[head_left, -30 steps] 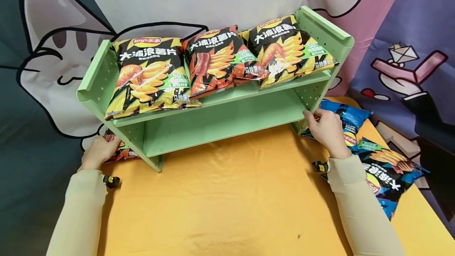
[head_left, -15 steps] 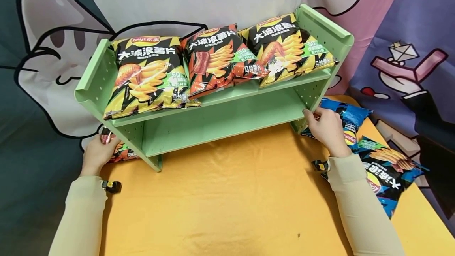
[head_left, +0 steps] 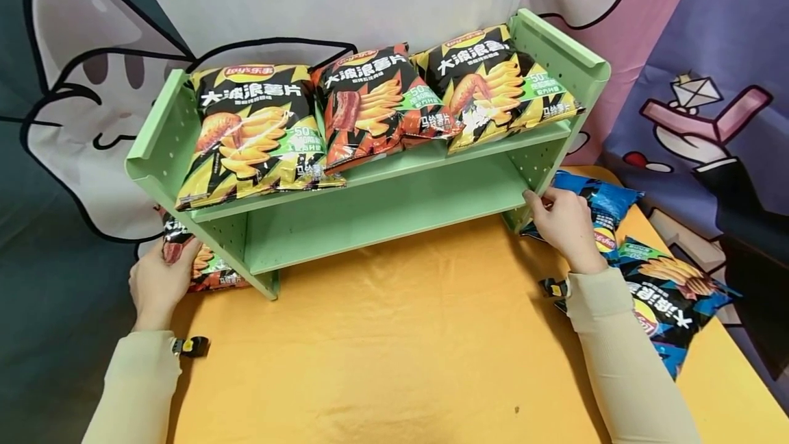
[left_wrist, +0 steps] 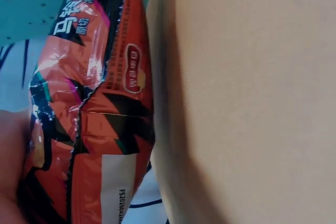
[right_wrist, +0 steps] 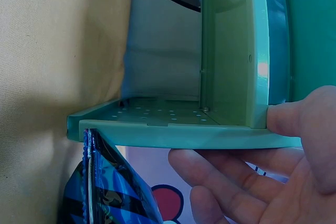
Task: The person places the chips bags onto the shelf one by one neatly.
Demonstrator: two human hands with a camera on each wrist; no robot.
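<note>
My left hand (head_left: 157,286) grips a red and black bag of potato chips (head_left: 212,271) at the left end of a green two-tier shelf (head_left: 382,218). The shelf's left side panel hides part of this bag. In the left wrist view, the red bag (left_wrist: 100,114) is close beside the tabletop cloth, with part of the hand at the left edge. My right hand (head_left: 564,228) holds the shelf's right side panel low down. The right wrist view shows the thumb on the inner side of that green panel (right_wrist: 199,136) and the fingers on its outer side.
On the upper tier rest a yellow and black chip bag (head_left: 253,136), a red one (head_left: 376,105) and another yellow one (head_left: 493,88). Blue chip bags (head_left: 666,293) lie on the yellow table (head_left: 370,362) beyond my right hand. A printed backdrop stands behind.
My left hand has drawn back a little toward me with the red chip bag, and more of the bag shows. The right hand stays on the shelf panel.
</note>
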